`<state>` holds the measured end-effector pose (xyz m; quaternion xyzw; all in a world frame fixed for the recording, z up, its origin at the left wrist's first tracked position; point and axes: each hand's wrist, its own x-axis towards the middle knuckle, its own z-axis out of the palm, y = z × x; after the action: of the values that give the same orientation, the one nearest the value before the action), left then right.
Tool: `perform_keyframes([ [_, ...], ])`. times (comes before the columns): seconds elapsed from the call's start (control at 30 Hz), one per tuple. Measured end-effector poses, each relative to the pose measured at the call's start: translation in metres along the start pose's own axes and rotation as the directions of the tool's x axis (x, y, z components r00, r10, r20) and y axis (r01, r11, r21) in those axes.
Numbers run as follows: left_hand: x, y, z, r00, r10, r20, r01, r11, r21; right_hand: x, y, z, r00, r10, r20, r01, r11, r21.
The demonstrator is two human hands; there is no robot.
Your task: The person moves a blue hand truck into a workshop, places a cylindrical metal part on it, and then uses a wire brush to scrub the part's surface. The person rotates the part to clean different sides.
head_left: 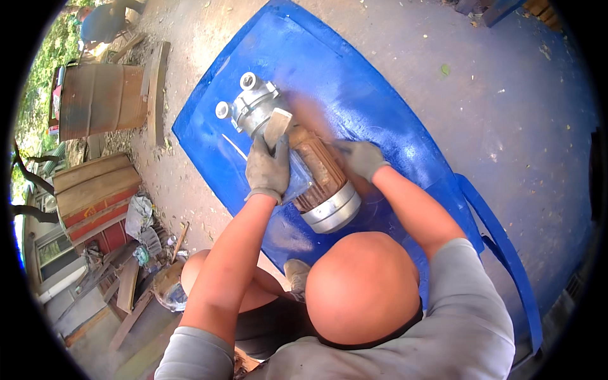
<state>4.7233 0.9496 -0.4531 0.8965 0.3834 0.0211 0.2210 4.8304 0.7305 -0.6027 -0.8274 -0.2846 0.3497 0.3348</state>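
An electric pump motor lies tilted on the blue table. It has a rusty brown finned body [324,166], a silver end cap [332,209] and a silver pump head [253,104] with two round ports. My gloved left hand [267,170] rests along its left side, thumb and fingers closed around a tan rectangular block [277,125] by the pump head. A bluish box-like part [299,177] sits beside that hand on the motor. My gloved right hand [362,158] is at the fins' right side with curled fingers; what they hold, if anything, is hidden.
Reddish-brown dust [309,109] is spread over the blue tabletop [335,60] around the motor. A curved blue rail [506,253] stands at the right. To the left are a rusty drum [101,101], wooden planks [157,95] and a pile of scrap [136,272].
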Motion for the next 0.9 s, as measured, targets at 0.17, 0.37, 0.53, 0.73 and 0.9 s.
perform_keyframes([
  [0.17, 0.002, 0.006, -0.002, 1.000, -0.012, 0.018, 0.013, 1.000, -0.004, -0.038, -0.018, -0.013, 0.992, 0.117, -0.043, -0.122, 0.983, -0.137],
  [0.37, 0.003, 0.003, -0.003, 1.000, -0.017, 0.023, 0.017, 1.000, -0.026, -0.052, -0.011, -0.001, 0.983, 0.164, -0.081, -0.165, 0.986, -0.005],
  [0.53, 0.001, 0.005, 0.002, 1.000, 0.003, 0.026, -0.003, 1.000, 0.002, -0.042, 0.014, 0.008, 0.994, 0.105, -0.007, -0.102, 0.979, 0.176],
  [0.73, 0.001, 0.003, 0.003, 1.000, 0.013, -0.024, -0.014, 0.999, -0.029, -0.010, 0.036, 0.002, 0.972, -0.034, 0.232, -0.071, 0.901, 0.427],
  [0.9, 0.007, -0.001, 0.004, 1.000, 0.012, 0.027, -0.011, 0.999, -0.041, -0.002, 0.004, 0.029, 0.983, 0.118, 0.143, -0.182, 0.774, 0.606],
])
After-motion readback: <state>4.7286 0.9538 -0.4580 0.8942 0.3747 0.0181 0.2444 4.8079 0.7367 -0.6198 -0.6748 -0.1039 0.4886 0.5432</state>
